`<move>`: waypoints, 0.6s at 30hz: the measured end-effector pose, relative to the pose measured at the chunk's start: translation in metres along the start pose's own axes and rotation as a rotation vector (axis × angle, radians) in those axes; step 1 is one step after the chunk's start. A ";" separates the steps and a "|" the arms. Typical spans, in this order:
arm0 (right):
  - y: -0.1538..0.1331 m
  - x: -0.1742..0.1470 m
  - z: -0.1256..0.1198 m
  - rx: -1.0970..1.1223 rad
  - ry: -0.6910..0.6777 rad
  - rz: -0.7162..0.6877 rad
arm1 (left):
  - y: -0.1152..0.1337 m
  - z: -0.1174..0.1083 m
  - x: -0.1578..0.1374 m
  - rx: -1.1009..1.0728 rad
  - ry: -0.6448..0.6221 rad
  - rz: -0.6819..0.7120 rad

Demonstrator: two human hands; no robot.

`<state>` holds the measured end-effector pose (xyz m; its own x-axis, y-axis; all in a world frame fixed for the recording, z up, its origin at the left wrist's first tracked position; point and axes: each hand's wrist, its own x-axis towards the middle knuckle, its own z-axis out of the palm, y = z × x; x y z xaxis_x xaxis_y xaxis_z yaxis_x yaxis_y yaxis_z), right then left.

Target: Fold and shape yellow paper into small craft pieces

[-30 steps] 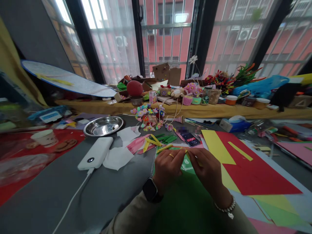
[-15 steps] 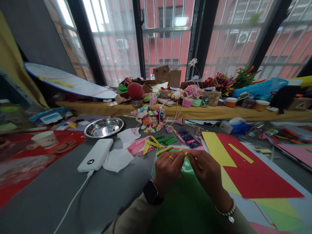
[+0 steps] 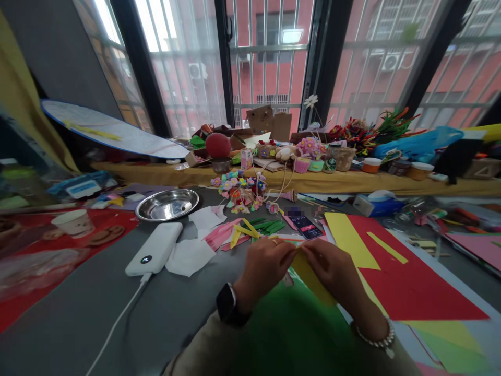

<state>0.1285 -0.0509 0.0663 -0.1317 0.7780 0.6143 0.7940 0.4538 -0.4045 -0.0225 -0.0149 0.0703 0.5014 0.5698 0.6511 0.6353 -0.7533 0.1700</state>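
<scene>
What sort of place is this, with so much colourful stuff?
Probably a craft room: a flat red paper sheet and thin green strips lie over the smooth grey table, and a cluster of small multicoloured flowers, seemingly handmade, sits farther back.

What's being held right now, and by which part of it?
Yellow paper, pinched at its far end by the left grip and right grip.

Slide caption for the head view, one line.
Left hand and right hand together pinch yellow paper, with a phone beyond them and a red sheet to the right.
</scene>
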 end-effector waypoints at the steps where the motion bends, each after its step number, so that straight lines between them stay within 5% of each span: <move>1: 0.001 0.002 -0.004 0.023 -0.078 0.020 | -0.002 -0.003 0.002 -0.049 -0.083 -0.021; 7: 0.015 0.006 -0.009 0.223 -0.444 0.098 | -0.018 0.002 0.005 -0.473 -0.487 -0.109; 18: 0.029 0.002 0.003 0.369 -0.488 0.199 | -0.031 0.026 0.001 -0.650 -0.528 -0.185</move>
<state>0.1497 -0.0347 0.0534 -0.3265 0.9316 0.1598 0.5863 0.3323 -0.7388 -0.0263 0.0179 0.0465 0.7333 0.6587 0.1685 0.3522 -0.5800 0.7346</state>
